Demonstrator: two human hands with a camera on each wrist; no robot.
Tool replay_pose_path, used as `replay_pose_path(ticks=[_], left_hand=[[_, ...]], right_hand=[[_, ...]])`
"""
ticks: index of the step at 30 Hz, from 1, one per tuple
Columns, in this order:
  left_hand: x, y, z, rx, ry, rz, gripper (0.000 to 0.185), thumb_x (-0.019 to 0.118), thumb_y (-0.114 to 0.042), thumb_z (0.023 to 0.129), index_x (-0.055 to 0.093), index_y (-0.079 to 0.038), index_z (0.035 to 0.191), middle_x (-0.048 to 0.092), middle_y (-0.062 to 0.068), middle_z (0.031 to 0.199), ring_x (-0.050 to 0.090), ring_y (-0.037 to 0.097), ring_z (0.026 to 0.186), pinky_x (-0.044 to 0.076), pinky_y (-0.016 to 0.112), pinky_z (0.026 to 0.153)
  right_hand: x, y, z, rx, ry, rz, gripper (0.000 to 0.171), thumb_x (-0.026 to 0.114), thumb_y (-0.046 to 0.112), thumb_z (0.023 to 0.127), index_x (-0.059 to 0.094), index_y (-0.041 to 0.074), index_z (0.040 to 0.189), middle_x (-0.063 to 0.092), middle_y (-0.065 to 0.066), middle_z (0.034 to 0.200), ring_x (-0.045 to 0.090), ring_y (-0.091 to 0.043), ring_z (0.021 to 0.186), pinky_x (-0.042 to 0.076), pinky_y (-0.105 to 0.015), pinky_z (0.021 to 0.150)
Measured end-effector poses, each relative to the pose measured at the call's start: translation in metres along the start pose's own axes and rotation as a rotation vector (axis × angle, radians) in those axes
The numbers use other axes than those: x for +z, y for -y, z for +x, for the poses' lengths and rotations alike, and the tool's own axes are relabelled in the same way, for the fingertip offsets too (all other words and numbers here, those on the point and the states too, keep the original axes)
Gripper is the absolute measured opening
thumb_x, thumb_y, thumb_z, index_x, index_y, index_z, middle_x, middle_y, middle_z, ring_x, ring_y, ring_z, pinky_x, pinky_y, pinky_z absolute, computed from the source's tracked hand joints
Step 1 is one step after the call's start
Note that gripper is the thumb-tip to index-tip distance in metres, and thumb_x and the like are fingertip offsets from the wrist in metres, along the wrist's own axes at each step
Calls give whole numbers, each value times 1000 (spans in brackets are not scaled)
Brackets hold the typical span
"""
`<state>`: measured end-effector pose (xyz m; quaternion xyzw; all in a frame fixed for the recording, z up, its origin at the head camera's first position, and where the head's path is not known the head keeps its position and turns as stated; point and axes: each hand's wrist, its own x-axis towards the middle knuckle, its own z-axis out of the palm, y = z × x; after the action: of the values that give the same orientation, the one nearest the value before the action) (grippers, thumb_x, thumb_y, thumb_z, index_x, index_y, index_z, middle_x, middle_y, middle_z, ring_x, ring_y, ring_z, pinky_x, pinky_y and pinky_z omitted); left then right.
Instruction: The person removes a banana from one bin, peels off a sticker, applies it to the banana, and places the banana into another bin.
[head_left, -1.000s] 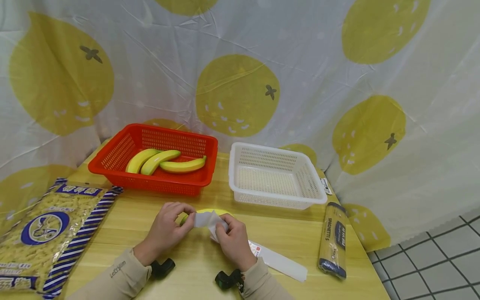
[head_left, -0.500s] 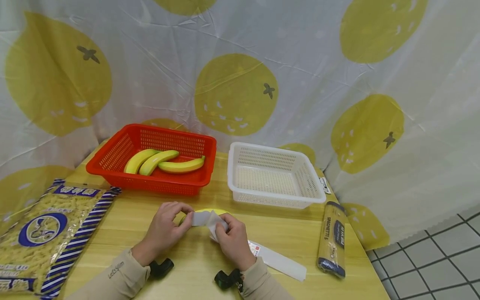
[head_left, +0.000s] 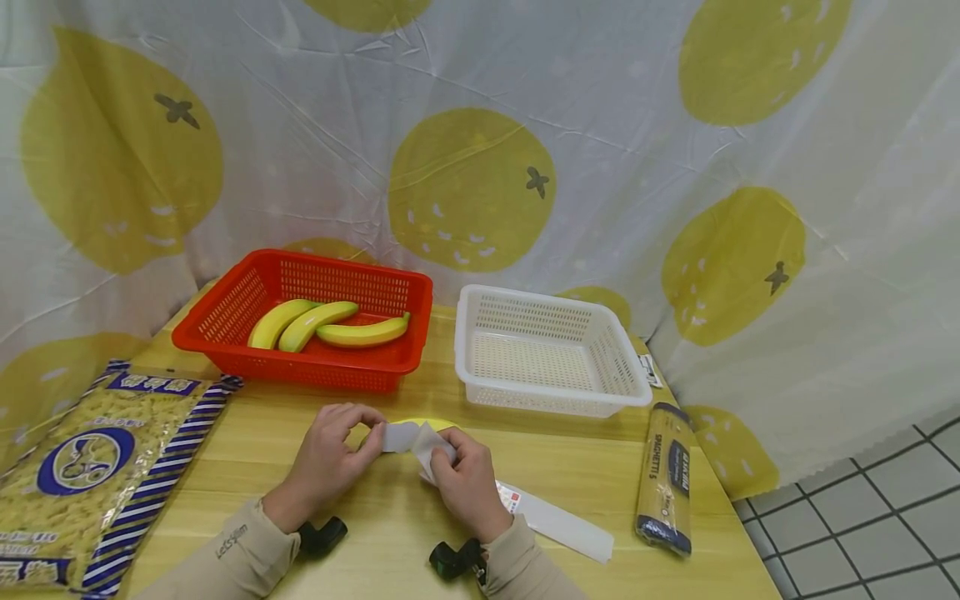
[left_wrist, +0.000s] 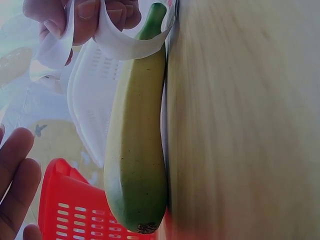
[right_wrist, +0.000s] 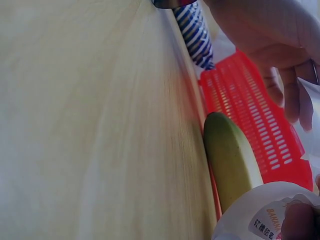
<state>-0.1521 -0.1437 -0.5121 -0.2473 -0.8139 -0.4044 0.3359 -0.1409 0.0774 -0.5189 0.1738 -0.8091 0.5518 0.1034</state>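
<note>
Ok so from my end: L hand [head_left: 330, 454] has a white strip [head_left: 402, 437] pinched btwn thumb + index, and R hand [head_left: 467, 477] is pinching a folded bit of the same strip, so both grips are narrow w/ paper in them. R wrist cam shows a label [right_wrist: 266, 221] reading BANANA right by the R thumb. L wrist cam has the strip looping in front of the green stem of the loose banana [left_wrist: 137, 135]; can't tell if they touch. That banana's lying on the table [head_left: 382, 521] just past the hands at 12 o'clock, mostly hidden in my head cam.

Going out from there: flat white strip end [head_left: 566, 527] at 4, dunno if it's joined to the held bit. Red basket [head_left: 315, 367] at 11 w/ 3 bananas [head_left: 318, 323] in it, white basket [head_left: 540, 398] approx 2, spaghetti pack [head_left: 664, 479] at 3, big pasta bag [head_left: 105, 500] at 9. Lemon-print curtain [head_left: 600, 208] behind it all at 12, tiled floor [head_left: 862, 517] past the table edge, abt 3–4.
</note>
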Motion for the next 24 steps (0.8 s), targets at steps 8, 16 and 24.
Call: replay_pose_path(ticks=[8, 16, 24], left_hand=[[-1, 0, 1, -10, 0, -2, 15, 74, -3, 83, 71, -16, 89, 70, -8, 82, 66, 17, 75, 42, 36, 87], [0, 2, 0, -5, -15, 6, 11, 72, -4, 84, 71, -14, 88, 71, -8, 82, 65, 14, 76, 42, 36, 86], [-1, 2, 1, -17, -19, 1, 16, 73, 0, 81, 71, -14, 88, 71, -7, 82, 65, 14, 76, 42, 36, 86]], right_hand=[[0, -1, -1, -11, 0, 2, 21, 58, -4, 92, 73, 11, 93, 68, -5, 76, 51, -4, 59, 36, -17, 49], [-2, 1, -1, -23, 1, 15, 24, 57, -4, 91, 74, 13, 94, 72, -5, 80, 55, -5, 63, 41, -18, 52], [-1, 0, -1, -40, -4, 5, 26, 56, -5, 90, 74, 13, 95, 73, -5, 83, 57, -5, 66, 45, -19, 55]])
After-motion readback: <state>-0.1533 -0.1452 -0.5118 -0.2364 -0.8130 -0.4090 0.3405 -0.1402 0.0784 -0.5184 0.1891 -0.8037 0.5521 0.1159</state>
